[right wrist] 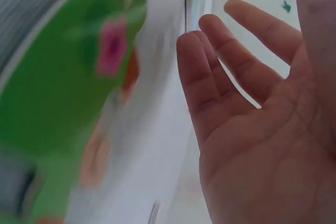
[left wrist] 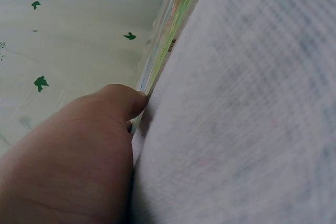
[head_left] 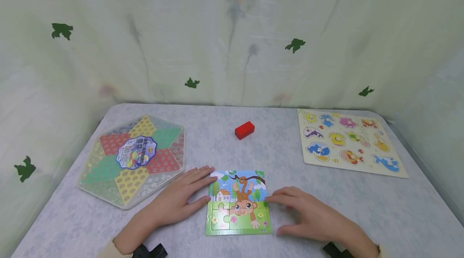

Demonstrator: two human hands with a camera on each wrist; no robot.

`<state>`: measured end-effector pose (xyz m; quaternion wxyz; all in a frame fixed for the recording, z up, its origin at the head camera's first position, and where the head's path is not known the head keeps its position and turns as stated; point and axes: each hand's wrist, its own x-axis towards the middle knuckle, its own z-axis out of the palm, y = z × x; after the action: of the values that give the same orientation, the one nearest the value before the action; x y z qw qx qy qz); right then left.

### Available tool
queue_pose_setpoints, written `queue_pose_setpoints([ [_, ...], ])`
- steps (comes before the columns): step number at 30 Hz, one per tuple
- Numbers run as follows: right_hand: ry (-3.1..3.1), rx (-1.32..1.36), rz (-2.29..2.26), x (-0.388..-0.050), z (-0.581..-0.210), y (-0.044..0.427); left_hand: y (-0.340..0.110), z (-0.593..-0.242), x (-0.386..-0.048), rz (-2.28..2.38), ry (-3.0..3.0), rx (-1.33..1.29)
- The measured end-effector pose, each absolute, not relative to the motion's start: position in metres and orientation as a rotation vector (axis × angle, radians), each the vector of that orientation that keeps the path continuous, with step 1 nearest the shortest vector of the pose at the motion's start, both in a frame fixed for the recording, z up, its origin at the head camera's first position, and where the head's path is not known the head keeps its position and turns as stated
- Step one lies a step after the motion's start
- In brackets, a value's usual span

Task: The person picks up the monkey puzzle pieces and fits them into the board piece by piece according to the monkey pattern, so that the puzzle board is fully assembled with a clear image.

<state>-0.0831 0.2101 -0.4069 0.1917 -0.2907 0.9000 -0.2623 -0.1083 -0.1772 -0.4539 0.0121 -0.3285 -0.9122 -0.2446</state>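
A square jigsaw puzzle [head_left: 241, 207] with a monkey hanging from a branch lies flat near the front of the table, its visible pieces fitted together. My left hand [head_left: 180, 198] rests at its left side with fairly straight fingers, the fingertips and thumb at the puzzle's edge. In the left wrist view the thumb [left wrist: 125, 100] meets that edge. On the other side, my right hand [head_left: 309, 214] has a fingertip at the right edge and its thumb apart from the board. The right wrist view shows this palm [right wrist: 252, 150] with loosely bent fingers, holding nothing.
A hexagonal Chinese checkers board [head_left: 166, 133] under clear plastic lies left, close to my left hand. Behind the puzzle sits a red block [head_left: 244, 130]. A wooden peg puzzle [head_left: 335, 157] with sea animals is at the back right. A leaf-patterned curtain [head_left: 217, 40] hangs behind the table.
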Motion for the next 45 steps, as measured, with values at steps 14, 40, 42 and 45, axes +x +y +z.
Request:
queue_pose_setpoints([
  [14, 2.49, -0.664, -0.744, -0.081, -0.408, 0.245, -0.178, -0.454, -0.109, -0.753, -2.806, -1.043],
  [40, 2.405, -0.652, -0.769, -0.081, -0.408, 0.283, -0.177, -0.453, -0.108, -0.74, -2.8, -1.05],
  [42, 2.399, -0.662, -0.804, -0.082, -0.409, 0.283, -0.177, -0.452, -0.108, -0.744, -2.801, -1.052],
  [45, 2.393, -0.676, -0.856, -0.084, -0.411, 0.282, -0.177, -0.452, -0.108, -0.75, -2.809, -1.049],
])
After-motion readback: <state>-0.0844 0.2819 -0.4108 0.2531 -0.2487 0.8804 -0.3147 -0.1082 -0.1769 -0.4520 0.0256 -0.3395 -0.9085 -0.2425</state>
